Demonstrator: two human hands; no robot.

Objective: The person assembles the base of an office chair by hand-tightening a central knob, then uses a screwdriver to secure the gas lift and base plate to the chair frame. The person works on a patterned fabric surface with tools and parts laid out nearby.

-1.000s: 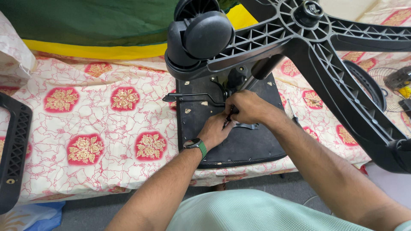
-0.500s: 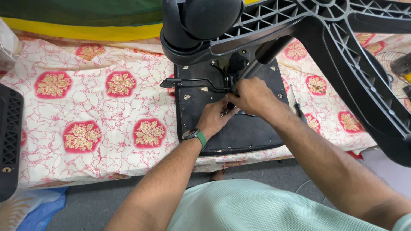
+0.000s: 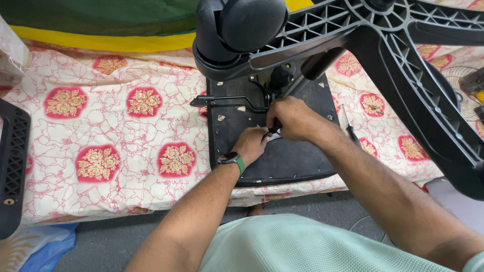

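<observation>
An office chair lies upside down on a bed; its black seat underside (image 3: 297, 156) faces up, and its black star base (image 3: 383, 45) with a caster wheel (image 3: 242, 25) looms close to the camera. My right hand (image 3: 295, 118) is closed around a dark tool handle (image 3: 274, 129) at the mechanism under the seat. My left hand (image 3: 252, 143), with a green-strapped watch on the wrist, rests on the seat underside just below it, fingers by the tool's tip. A black lever (image 3: 227, 99) sticks out to the left of the mechanism.
A floral red-and-cream bedsheet (image 3: 116, 131) covers the bed. A black plastic chair part (image 3: 12, 161) lies at the left edge. A screwdriver (image 3: 349, 126) lies on the sheet right of the seat. Grey floor and a blue bag (image 3: 45, 247) sit below.
The view has shifted slightly, so the chair base sits higher in the frame. Both hands stay at the mechanism, with the right hand lowered a little on the tool.
</observation>
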